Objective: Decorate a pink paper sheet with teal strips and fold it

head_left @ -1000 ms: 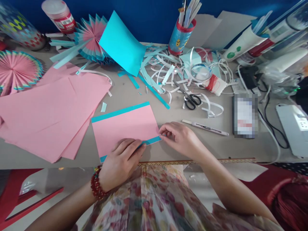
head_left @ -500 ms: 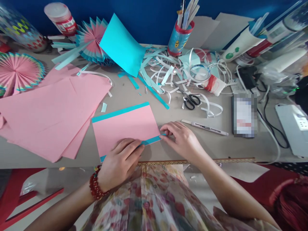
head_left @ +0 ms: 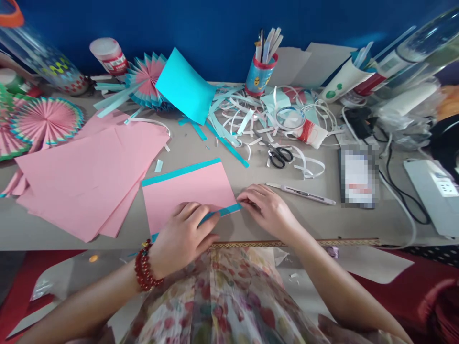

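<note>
pink sheet (head_left: 190, 191) on bench (head_left: 258, 231), front-left of scissors (head_left: 275, 150). left hand (head_left: 182, 234) over its lower blue strip (head_left: 229, 209), thumb spread. right hand (head_left: 267, 208) at strip's right end; can't tell if grip pinches it.

Your pink sheet (head_left: 190, 188) is smooth, matt paper, your clothing (head_left: 215, 296) thin, creased cloth — your bracelet's beads (head_left: 144, 270) look glossy, the worktop (head_left: 315, 222) smooth, the scissors' handles (head_left: 282, 156) plastic.

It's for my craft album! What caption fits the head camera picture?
Left hand on blue-edged pink paper, right hand at its corner, black-handled scissors lying beyond.
</note>
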Demonstrator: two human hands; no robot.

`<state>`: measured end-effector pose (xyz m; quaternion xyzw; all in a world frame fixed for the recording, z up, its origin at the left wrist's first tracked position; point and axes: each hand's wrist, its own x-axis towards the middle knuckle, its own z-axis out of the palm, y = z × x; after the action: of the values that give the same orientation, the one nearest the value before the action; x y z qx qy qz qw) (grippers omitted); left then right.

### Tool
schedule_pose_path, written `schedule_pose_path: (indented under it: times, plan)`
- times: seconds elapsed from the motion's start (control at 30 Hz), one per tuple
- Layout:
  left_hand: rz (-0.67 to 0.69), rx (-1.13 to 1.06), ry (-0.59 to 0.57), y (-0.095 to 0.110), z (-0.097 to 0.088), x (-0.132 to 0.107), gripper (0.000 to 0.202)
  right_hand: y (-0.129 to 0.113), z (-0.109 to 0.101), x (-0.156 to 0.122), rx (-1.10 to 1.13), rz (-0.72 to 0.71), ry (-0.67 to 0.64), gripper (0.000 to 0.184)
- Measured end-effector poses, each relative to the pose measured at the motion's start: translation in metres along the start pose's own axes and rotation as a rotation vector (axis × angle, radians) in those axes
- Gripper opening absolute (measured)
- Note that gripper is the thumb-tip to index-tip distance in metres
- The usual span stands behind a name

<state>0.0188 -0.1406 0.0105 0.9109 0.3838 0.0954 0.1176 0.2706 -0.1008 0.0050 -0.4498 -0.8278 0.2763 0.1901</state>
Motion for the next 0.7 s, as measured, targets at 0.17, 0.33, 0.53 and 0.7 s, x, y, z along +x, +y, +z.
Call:
schedule_pose_path:
  times: [0.17,0.33,0.53,0.7]
  plan:
    - [0.175,0.084,-0.040,-0.005,0.007,0.019,0.063,0.000,0.003,-0.003,-0.022,-0.010,0.033,0.016]
    - [0.256,0.100,-0.042,-0.008,0.012,0.029,0.076,0.000,-0.005,-0.010,0.001,-0.056,0.069,0.014]
    - [0.344,0.180,-0.048,-0.008,0.009,0.047,0.068,0.022,-0.042,-0.020,-0.198,0.089,0.235,0.013]
    - [0.379,0.167,-0.070,-0.016,0.009,0.055,0.065,0.037,-0.052,-0.013,-0.344,0.137,0.248,0.014]
